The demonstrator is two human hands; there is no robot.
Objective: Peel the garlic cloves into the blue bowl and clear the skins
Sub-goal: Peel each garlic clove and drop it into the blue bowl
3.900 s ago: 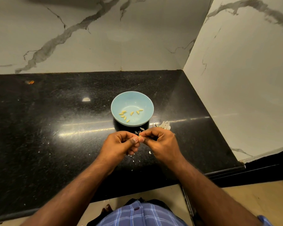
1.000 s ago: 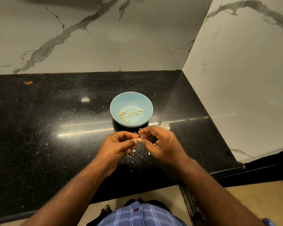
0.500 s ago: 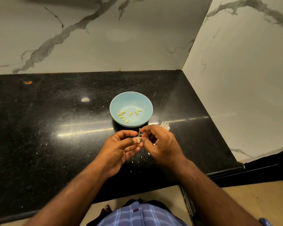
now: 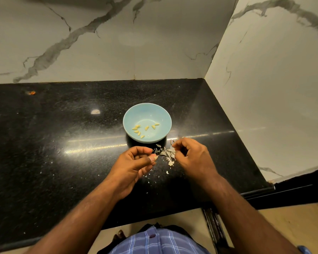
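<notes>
The blue bowl (image 4: 147, 109) stands on the black counter and holds several peeled yellow cloves (image 4: 136, 127). Just in front of it, my left hand (image 4: 134, 165) pinches a garlic clove (image 4: 155, 158) between thumb and fingers. My right hand (image 4: 193, 155) is a little to the right with its fingers curled; whether it holds a bit of skin I cannot tell. Between the two hands lies a small heap of pale garlic skins (image 4: 166, 153), with smaller flakes scattered nearer me.
The black granite counter (image 4: 53, 143) runs left, ending in a front edge near my body. Marble walls close the back and right side. A small orange speck (image 4: 32, 92) lies at the back left. Tiny white flakes dot the counter left of my hands.
My hands have drawn apart: the right one moved right, off the clove. The heap of skins between them is now uncovered.
</notes>
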